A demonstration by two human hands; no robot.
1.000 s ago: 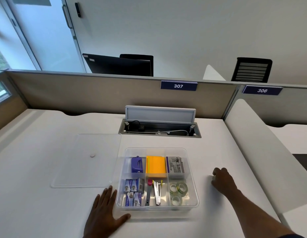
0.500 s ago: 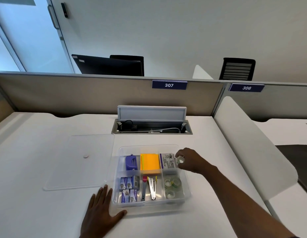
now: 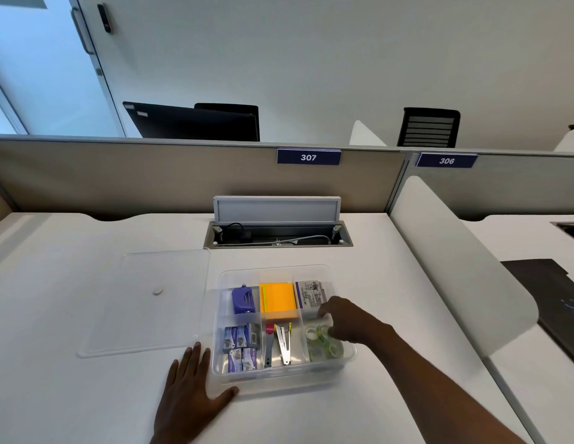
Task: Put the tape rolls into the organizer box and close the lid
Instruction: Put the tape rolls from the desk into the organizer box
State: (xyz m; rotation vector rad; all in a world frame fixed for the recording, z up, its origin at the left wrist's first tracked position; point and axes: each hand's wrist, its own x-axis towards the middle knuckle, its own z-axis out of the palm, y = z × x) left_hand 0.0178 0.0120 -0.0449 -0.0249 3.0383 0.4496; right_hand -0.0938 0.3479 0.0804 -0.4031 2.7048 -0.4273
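I'm seeing right hand (image 3: 346, 322) reaching into box (image 3: 276, 378), curled over tapes (image 3: 322, 342); grip unclear. Left hand (image 3: 191, 398) lying flat, spread, beside box.

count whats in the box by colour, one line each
purple hole punch: 1
orange sticky notes: 1
white label pack: 1
blue staple boxes: 4
clear tape rolls: at least 3, partly hidden by the right hand
metal tools: 2
total: at least 12

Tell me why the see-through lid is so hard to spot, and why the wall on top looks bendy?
Head view: the flat clear plastic lid lies on the white desk, so only faint edges show; the wide-angle lens bows the beige partition; soft, even light leaves weak shadows; the right hand looks slightly smeared.
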